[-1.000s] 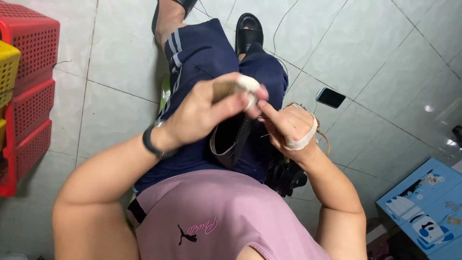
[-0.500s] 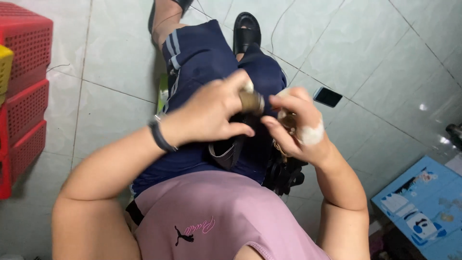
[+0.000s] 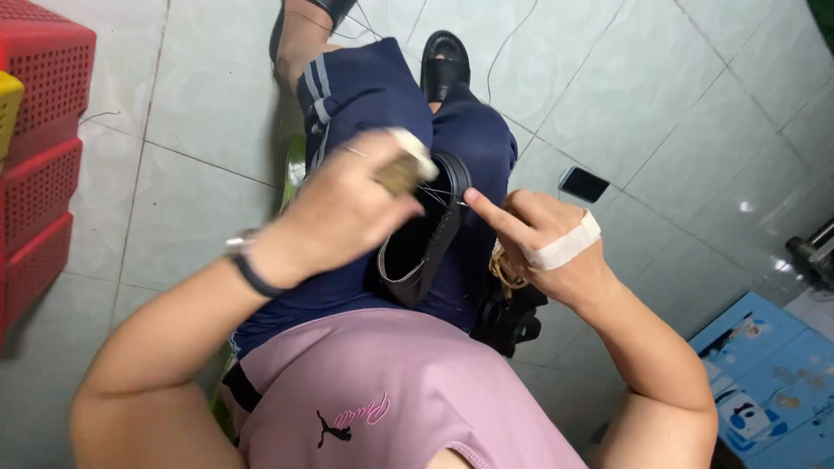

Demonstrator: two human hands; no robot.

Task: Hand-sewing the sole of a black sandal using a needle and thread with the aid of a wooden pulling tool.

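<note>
Both hands flank the black shoe [image 3: 426, 252]: left hand [image 3: 347, 208] grips a wooden-handled tool [image 3: 404, 165], right hand [image 3: 543, 243] pinches thread.

Dark phone [image 3: 583, 184], screen blank, flat on floor tiles right of knee. Blue box [image 3: 764, 382] with cartoon picture, lower right corner.

This looked like a small home workshop for hand-stitching shoes. The floor [image 3: 200, 113] was pale glazed tile, and the person sat low over it with a black shoe [image 3: 426, 234] on the lap, thin threads crossing its opening. Stacked red plastic crates [image 3: 39, 156] stood along one edge, and a blue plastic stool [image 3: 769, 382] with cartoon prints stood at another. A dark phone [image 3: 583, 184] lay on the tiles.
</note>
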